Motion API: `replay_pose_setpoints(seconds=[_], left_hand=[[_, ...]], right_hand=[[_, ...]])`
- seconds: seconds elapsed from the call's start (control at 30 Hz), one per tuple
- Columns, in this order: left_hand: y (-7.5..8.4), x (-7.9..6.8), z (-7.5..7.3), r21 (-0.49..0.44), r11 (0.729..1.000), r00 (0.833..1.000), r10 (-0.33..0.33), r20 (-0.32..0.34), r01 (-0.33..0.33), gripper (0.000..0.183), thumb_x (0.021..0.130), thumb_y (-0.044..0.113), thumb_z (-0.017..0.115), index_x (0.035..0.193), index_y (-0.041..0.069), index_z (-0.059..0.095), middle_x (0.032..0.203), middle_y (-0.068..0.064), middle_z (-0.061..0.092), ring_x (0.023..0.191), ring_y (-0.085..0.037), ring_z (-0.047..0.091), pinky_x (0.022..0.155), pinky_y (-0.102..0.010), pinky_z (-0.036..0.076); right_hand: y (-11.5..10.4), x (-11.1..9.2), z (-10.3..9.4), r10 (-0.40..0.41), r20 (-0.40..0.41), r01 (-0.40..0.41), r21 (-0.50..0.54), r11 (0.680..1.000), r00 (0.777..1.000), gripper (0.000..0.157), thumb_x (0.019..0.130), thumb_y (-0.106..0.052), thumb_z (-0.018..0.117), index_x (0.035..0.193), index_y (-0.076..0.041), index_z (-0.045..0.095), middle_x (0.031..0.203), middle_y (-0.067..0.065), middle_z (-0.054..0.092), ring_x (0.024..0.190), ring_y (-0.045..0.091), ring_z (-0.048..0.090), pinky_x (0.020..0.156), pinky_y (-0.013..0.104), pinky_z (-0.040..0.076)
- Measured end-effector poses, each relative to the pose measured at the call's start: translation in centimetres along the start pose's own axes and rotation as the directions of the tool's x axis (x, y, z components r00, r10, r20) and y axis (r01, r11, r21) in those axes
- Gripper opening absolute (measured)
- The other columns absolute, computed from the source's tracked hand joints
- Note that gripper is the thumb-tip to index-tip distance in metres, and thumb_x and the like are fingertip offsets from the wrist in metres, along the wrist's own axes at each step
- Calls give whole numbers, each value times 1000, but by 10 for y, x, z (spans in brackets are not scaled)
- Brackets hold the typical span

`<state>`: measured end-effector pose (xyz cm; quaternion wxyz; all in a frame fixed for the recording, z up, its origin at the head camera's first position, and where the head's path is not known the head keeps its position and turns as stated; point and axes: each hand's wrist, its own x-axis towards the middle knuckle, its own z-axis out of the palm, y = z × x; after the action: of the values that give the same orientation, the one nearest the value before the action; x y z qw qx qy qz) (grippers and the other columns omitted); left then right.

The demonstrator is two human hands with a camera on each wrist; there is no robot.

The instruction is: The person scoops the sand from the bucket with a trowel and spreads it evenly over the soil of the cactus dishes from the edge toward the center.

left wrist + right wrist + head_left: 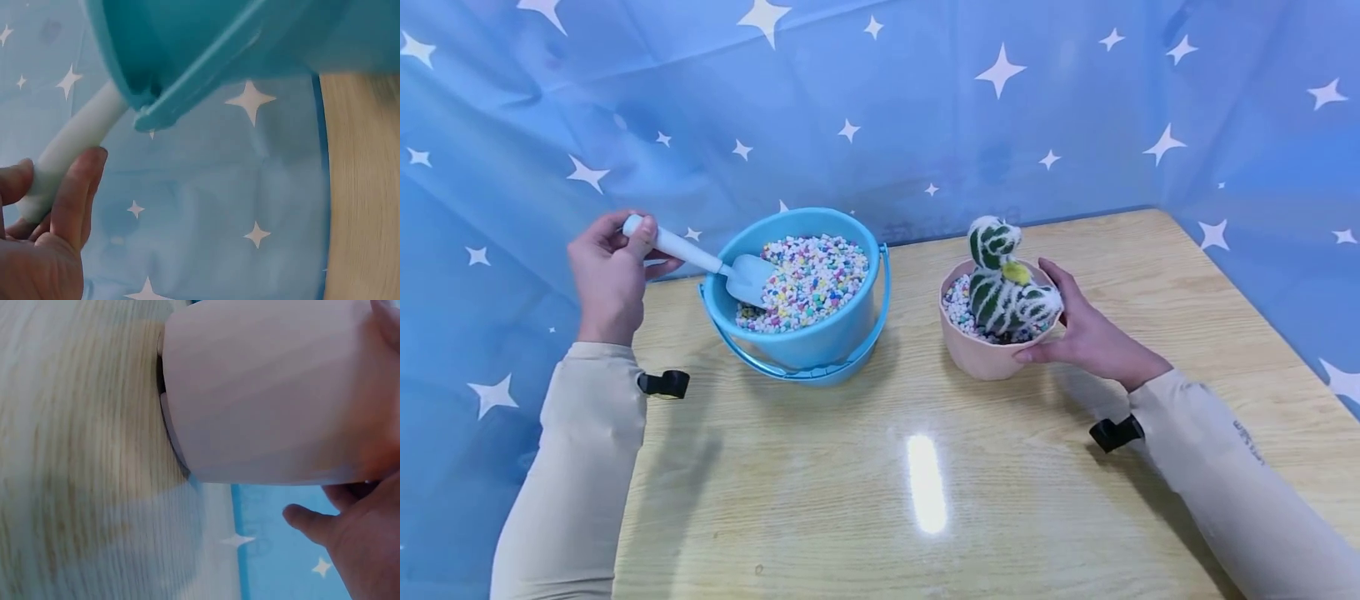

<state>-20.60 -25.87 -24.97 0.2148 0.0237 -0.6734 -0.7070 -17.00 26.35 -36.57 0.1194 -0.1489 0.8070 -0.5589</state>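
My left hand [613, 271] grips the pale blue handle of a small shovel [681, 250]. The shovel's blade rests among the multicoloured pebbles [812, 279] inside a blue bucket [842, 325]. In the left wrist view, the thumb and fingers close round the handle [75, 140] below the bucket's rim [206, 62]. On the right, my right hand [1093, 333] holds a pink pot [981, 358] by its side, thumb at the front and fingers behind the rim. A green and white fuzzy cactus [1000, 292] with a yellow tuft stands in it, pebbles round its base. The right wrist view shows the pot's wall [269, 394] close up.
Both containers stand near the back of a wooden table [820, 500]. The bucket's handle [790, 375] hangs down at its front. A blue cloth with white stars [925, 108] hangs behind and at both sides.
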Motion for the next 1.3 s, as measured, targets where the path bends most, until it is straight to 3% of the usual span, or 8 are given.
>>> replay_pose_setpoints(seconds=[0.27, 0.5, 0.77, 0.9, 1.07, 1.3], left_hand=[[-5, -6, 0, -95, 994, 997, -60, -40, 56, 25, 89, 14, 72, 108, -2, 68, 102, -18, 55, 74, -23, 70, 65, -32, 63], [-9, -14, -3, -188, 978, 993, -99, -65, 85, 25, 89, 13, 72, 107, -4, 66, 106, -20, 55, 71, -24, 68, 68, -34, 62], [-14, -20, -6, -289, 947, 983, -169, -73, 141, 28, 89, 14, 72, 108, -6, 63, 104, -19, 56, 74, -26, 69, 74, -37, 61], [-19, -23, -5, -312, 940, 983, -169, -78, 137, 27, 91, 14, 70, 108, -6, 63, 107, -19, 53, 73, -25, 69, 75, -37, 61], [-22, -28, -4, -340, 929, 977, -189, -99, 145, 28, 92, 16, 68, 110, -5, 63, 104, -17, 56, 76, -25, 70, 77, -37, 60], [-26, -35, -3, -408, 903, 973, -197, -121, 132, 29, 92, 14, 69, 110, -7, 61, 105, -18, 55, 76, -28, 69, 80, -41, 59]], right_hand=[[0, -1, -4, -38, 8, 38, 16, 999, 999, 118, 79, -2, 83, 158, -23, -2, 161, 6, 5, 144, 34, 13, 114, 64, 17], [0, 1, -4, -67, 28, 68, -8, 998, 997, 121, 79, -2, 83, 157, -30, -5, 162, 1, 3, 146, 32, 8, 113, 66, 17], [1, -1, -4, -8, 13, 9, -32, 999, 1000, 119, 78, -12, 86, 157, -28, -2, 160, 6, 1, 145, 36, 10, 112, 66, 20], [0, -2, -4, -7, 28, 7, -17, 1000, 1000, 117, 81, -11, 83, 157, -31, -4, 160, 6, -1, 145, 37, 9, 112, 66, 21], [-1, -3, -4, -23, 19, 22, 23, 999, 1000, 115, 80, -5, 83, 158, -24, 1, 160, 4, 6, 145, 35, 11, 112, 63, 22], [1, -1, -2, 7, -3, -7, 23, 1000, 1000, 121, 78, -8, 85, 157, -32, -5, 161, 4, -3, 145, 38, 9, 112, 64, 23]])
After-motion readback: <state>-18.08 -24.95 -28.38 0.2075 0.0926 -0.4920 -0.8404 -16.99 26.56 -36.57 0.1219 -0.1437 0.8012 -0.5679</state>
